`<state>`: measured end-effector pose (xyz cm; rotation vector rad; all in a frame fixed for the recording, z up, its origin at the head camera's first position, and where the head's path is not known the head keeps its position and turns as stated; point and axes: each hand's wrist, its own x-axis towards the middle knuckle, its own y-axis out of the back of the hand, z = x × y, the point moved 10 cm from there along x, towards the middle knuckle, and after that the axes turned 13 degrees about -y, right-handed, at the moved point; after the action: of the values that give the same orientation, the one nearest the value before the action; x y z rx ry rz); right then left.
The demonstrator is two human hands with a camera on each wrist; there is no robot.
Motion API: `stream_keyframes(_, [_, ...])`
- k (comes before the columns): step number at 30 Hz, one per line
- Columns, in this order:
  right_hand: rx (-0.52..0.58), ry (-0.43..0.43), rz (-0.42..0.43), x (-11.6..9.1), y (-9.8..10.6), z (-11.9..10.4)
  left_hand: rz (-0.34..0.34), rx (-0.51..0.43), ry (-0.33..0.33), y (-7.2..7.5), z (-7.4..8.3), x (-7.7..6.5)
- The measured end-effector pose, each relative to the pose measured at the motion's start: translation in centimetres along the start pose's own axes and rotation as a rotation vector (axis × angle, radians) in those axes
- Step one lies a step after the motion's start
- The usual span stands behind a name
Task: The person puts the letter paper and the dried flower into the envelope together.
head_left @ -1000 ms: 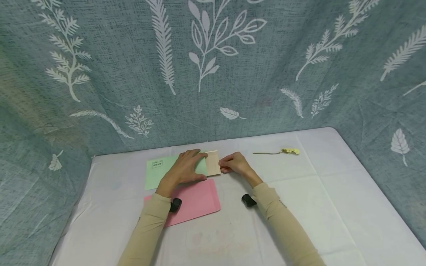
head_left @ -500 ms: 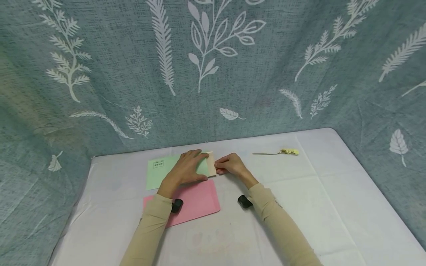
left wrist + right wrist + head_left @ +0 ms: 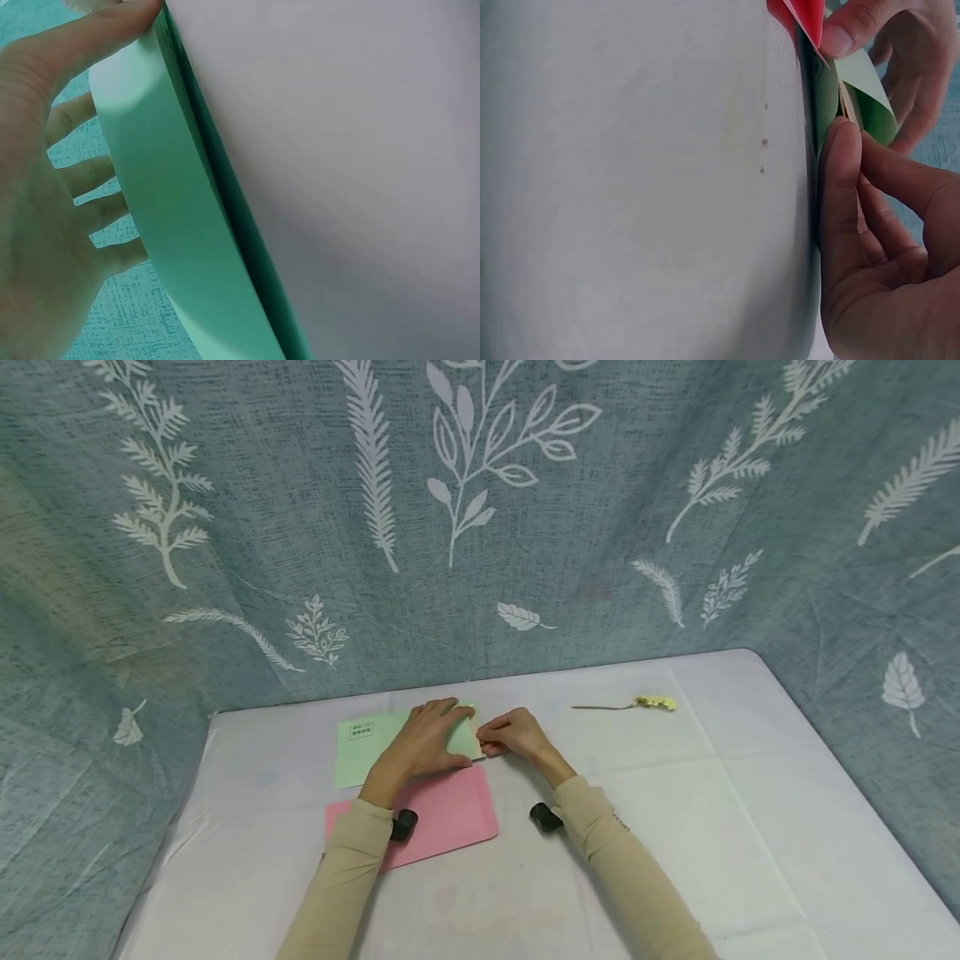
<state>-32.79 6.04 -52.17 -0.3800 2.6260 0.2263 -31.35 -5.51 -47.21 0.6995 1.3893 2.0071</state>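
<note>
A pale green envelope [image 3: 360,753] with a small printed box lies at the back of the table. My left hand [image 3: 418,742] grips it across its open right end, thumb on the near edge and fingers at the far edge. In the left wrist view the green paper bulges between them. In the right wrist view the envelope's mouth gapes around a thin beige board [image 3: 847,103]. My right hand [image 3: 519,737] pinches that board's outer end between thumb and index finger. Most of the board is hidden inside the envelope.
A pink envelope [image 3: 450,818] lies just in front of the green one, partly under my left forearm. To the back right lies a yellow flower [image 3: 655,702] on a thin stem. A patterned curtain [image 3: 480,527] hangs behind the white table [image 3: 675,827].
My right hand has moved left and pushed the beige board deeper into the green envelope, so only a narrow strip shows. My left hand keeps its grip at almost the same spot.
</note>
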Motion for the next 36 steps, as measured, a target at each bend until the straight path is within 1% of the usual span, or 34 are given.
stream_keyframes(5, [-0.016, 0.002, 0.004, 0.2, -0.4, -0.1, -0.006, -0.003, 0.009, -0.1, 0.0, -0.1])
stream_keyframes(7, [-0.019, 0.003, 0.002, 0.2, -0.6, -0.1, -0.007, 0.003, 0.007, -0.1, 0.0, -0.1])
stream_keyframes(8, [-0.023, 0.0, -0.007, -0.1, -0.7, -0.4, -0.006, 0.005, 0.005, -0.1, 0.1, -0.1])
stream_keyframes(11, [-0.031, -0.005, -0.011, 0.1, -0.9, -0.4, -0.004, 0.016, -0.001, -0.1, 0.2, 0.0])
stream_keyframes(14, [-0.033, -0.013, 0.001, 0.2, -0.8, -0.4, 0.001, 0.015, -0.004, 0.0, 0.2, 0.0])
stream_keyframes(15, [-0.027, -0.011, 0.01, 0.6, -0.7, -0.2, 0.002, 0.014, -0.003, 0.0, 0.2, 0.0])
stream_keyframes(22, [0.008, 0.016, 0.004, 0.2, 0.0, -0.6, 0.002, 0.015, -0.009, 0.1, 0.3, 0.1])
stream_keyframes(25, [0.004, 0.022, 0.019, 0.2, 1.1, -0.7, 0.001, 0.016, -0.01, 0.1, 0.3, 0.1])
stream_keyframes(27, [-0.014, 0.016, 0.058, 0.2, 2.4, -0.8, 0.0, 0.019, -0.011, 0.2, 0.3, 0.1])
stream_keyframes(32, [-0.076, 0.018, 0.179, -0.2, 6.4, -1.4, -0.001, 0.014, -0.012, 0.1, 0.2, 0.3])
stream_keyframes(36, [-0.125, 0.043, 0.246, -0.9, 9.8, -2.1, 0.002, 0.003, -0.014, 0.1, 0.1, 0.4])
